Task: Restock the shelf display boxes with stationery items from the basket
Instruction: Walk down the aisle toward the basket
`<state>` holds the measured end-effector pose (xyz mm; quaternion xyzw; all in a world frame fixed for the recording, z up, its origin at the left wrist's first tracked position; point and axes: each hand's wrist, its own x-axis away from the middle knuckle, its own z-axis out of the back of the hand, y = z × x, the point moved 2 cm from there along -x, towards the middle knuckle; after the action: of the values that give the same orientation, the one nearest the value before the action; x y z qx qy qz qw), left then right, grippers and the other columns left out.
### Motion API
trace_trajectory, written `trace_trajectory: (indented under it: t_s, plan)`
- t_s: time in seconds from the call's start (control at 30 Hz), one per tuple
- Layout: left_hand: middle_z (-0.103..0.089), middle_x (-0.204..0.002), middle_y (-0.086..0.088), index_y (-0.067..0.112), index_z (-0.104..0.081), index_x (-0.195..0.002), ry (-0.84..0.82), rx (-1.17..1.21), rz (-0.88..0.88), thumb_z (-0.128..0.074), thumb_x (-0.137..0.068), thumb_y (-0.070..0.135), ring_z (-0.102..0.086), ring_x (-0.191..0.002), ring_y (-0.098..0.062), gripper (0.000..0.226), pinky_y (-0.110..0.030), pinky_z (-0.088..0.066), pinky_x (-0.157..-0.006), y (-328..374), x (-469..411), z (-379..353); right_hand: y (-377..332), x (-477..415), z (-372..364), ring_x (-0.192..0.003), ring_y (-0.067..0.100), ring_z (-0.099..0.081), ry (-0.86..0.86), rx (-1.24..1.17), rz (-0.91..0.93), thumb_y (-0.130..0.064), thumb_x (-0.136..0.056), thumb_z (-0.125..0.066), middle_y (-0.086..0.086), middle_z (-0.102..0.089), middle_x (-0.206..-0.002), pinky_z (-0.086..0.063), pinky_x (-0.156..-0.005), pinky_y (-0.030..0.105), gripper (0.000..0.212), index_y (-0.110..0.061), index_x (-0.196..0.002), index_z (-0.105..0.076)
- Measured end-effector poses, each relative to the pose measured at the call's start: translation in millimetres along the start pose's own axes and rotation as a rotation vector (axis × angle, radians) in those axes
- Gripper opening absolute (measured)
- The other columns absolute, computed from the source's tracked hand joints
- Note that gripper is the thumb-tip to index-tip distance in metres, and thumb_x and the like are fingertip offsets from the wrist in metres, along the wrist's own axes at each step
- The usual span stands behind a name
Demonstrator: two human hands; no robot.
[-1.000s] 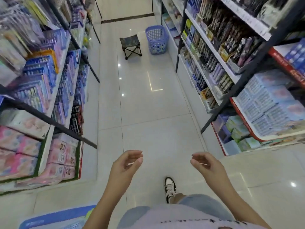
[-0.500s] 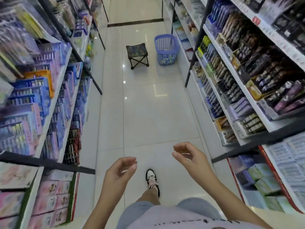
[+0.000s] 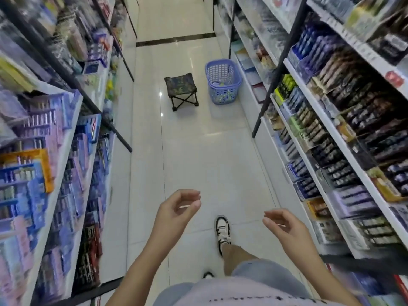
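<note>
Left hand [image 3: 176, 209] and right hand [image 3: 284, 226] were held low, fingers loosely curled, both empty. A sneaker [image 3: 223, 230] stood on the floor between them. Shelf display boxes [image 3: 353, 124] ran beyond the right hand. The basket [image 3: 223, 82] stood well ahead of both hands against the right-side shelving, with a folding stool [image 3: 181, 89] just beside it.

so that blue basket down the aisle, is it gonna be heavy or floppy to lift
The blue basket looks like rigid lattice plastic, so it probably keeps its shape. It looks far from full, so it is likely light. Pushed near the rim, it might tip.
</note>
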<state>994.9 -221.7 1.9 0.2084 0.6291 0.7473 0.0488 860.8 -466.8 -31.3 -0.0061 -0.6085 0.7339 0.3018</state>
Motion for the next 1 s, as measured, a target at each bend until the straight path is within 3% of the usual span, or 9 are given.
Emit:
trace_trajectory:
  t_s: [0.1, 0.27, 0.4, 0.57, 0.77, 1.0]
  plan:
    - [-0.072, -0.098, 0.005, 0.025, -0.070, -0.094, 0.070, -0.007, 0.005, -0.068, -0.085, 0.013, -0.067, -0.095, -0.008, 0.015, -0.015, -0.051, -0.078, 6, -44, 14, -28, -65, -16, -0.092, 0.005, -0.065, -0.045, 0.011, 0.038, -0.019, -0.083, -0.070, -0.007, -0.070, -0.096, -0.052, -0.086, 0.025, 0.012, -0.024, -0.094, -0.067]
    - [-0.073, -0.097, 0.003, 0.023, -0.071, -0.092, 0.228, 0.021, 0.069, -0.068, -0.084, 0.009, -0.068, -0.093, -0.013, 0.016, -0.032, -0.052, -0.085, 15, -108, 44, -100, -168, -57, -0.087, 0.003, -0.066, -0.169, 0.004, 0.128, -0.023, -0.082, -0.070, -0.009, -0.069, -0.096, -0.051, -0.078, 0.016, 0.012, -0.027, -0.093, -0.066]
    - [-0.073, -0.096, 0.003, 0.023, -0.071, -0.091, 0.284, 0.033, 0.106, -0.068, -0.083, 0.009, -0.068, -0.092, -0.018, 0.016, -0.034, -0.053, -0.084, 22, -168, 61, -144, -237, -85, -0.088, 0.003, -0.065, -0.233, 0.018, 0.181, -0.026, -0.082, -0.070, -0.014, -0.068, -0.095, -0.051, -0.080, 0.015, 0.013, -0.030, -0.093, -0.065]
    - [-0.073, -0.096, 0.002, 0.021, -0.071, -0.092, 0.237, 0.031, 0.112, -0.069, -0.083, 0.010, -0.068, -0.091, -0.014, 0.014, -0.032, -0.052, -0.084, 36, -265, 79, -173, -322, -112, -0.089, 0.003, -0.065, -0.204, 0.006, 0.160, -0.027, -0.082, -0.070, -0.014, -0.068, -0.096, -0.052, -0.081, 0.018, 0.012, -0.032, -0.092, -0.066]
    - [-0.072, -0.097, 0.004, 0.021, -0.070, -0.094, 0.084, 0.010, 0.058, -0.069, -0.084, 0.012, -0.067, -0.094, -0.009, 0.014, -0.015, -0.051, -0.077, 78, -400, 100, -197, -411, -122, -0.090, 0.007, -0.066, -0.085, -0.026, 0.067, -0.020, -0.082, -0.070, -0.006, -0.070, -0.093, -0.051, -0.078, 0.020, 0.010, -0.024, -0.092, -0.068]
    - [-0.072, -0.096, 0.006, 0.028, -0.070, -0.091, -0.037, -0.006, 0.031, -0.069, -0.084, 0.015, -0.067, -0.093, -0.008, 0.015, -0.017, -0.051, -0.079, 122, -538, 115, -233, -507, -123, -0.087, 0.002, -0.065, 0.046, -0.023, 0.043, -0.017, -0.083, -0.070, -0.014, -0.071, -0.091, -0.051, -0.072, 0.011, 0.011, -0.025, -0.091, -0.068]
